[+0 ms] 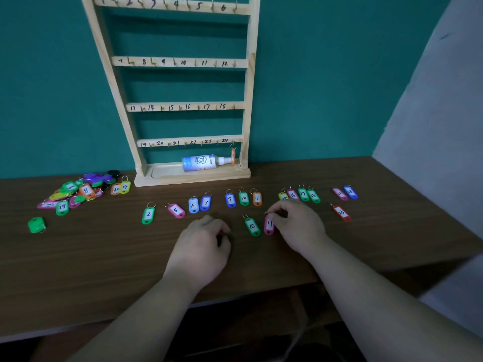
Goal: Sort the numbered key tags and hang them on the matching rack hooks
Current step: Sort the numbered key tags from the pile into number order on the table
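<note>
Pinching the ring of the pink 11 tag (269, 225) with the right hand (298, 226), green 10 tag (252, 227) between both hands. Curling the left hand (203, 241) on the table (104, 257), can't tell if gripping anything.

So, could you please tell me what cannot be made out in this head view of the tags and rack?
Head view:
Left hand: its own back hides whether the curled fingers hold anything.
Pile of tags: overlap hides most numbers.
Green tag, face down: number hidden.
Orange tag on hook 24: edge-on, unreadable.
Rack: top cut off by the upper edge.
Pink tag 11: ring mostly covered by the right hand pinching it.
</note>
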